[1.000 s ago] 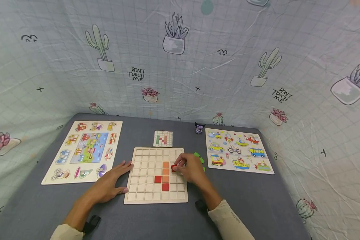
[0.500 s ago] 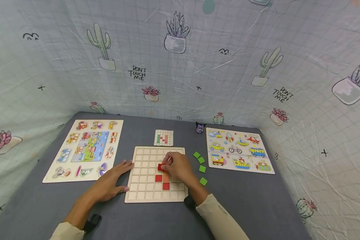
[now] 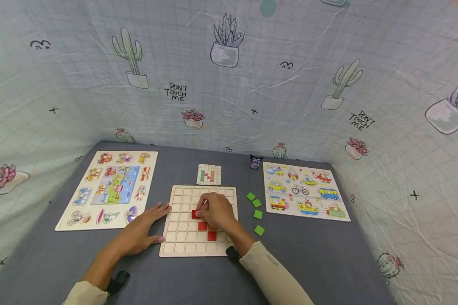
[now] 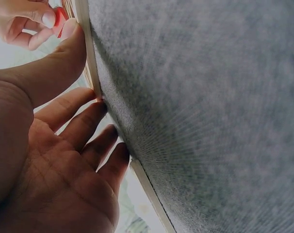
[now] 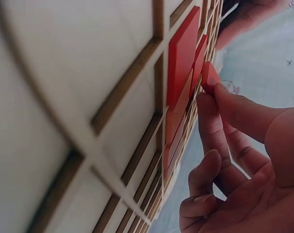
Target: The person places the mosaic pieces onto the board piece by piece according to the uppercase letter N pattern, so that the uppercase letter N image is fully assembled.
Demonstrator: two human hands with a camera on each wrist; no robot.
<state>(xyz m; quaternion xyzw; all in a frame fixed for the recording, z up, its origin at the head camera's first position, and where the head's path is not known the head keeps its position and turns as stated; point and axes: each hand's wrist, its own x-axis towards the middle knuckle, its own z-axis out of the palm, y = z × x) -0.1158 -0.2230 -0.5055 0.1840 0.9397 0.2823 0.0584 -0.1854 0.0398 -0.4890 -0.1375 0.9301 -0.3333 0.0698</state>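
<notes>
A light wooden grid board [image 3: 179, 245] lies flat in front of the person. My right hand [image 3: 217, 212] is over its middle and pinches a red square tile [image 3: 194, 214] between thumb and fingers; the right wrist view shows this tile [image 5: 210, 76] tilted, close over the grid. Two red tiles, one of them the near red tile [image 3: 211, 236], sit in cells by an orange tile [image 3: 212, 227]; the hand hides other orange tiles. My left hand [image 3: 143, 228] rests at the board's left edge with fingers extended, thumb [image 4: 72, 43] and fingertips touching the rim.
Several green tiles [image 3: 258, 214] lie loose right of the board. A small pattern card [image 3: 209, 175] is behind it. Picture puzzle boards stand either side: the left puzzle [image 3: 87, 224] and the right puzzle [image 3: 307, 188]. A small purple figure [image 3: 255, 162] sits near the back.
My right hand has carried the red tile leftward across the board, past the orange column, uncovering the green tiles at right. The left hand stays at the board's edge.
</notes>
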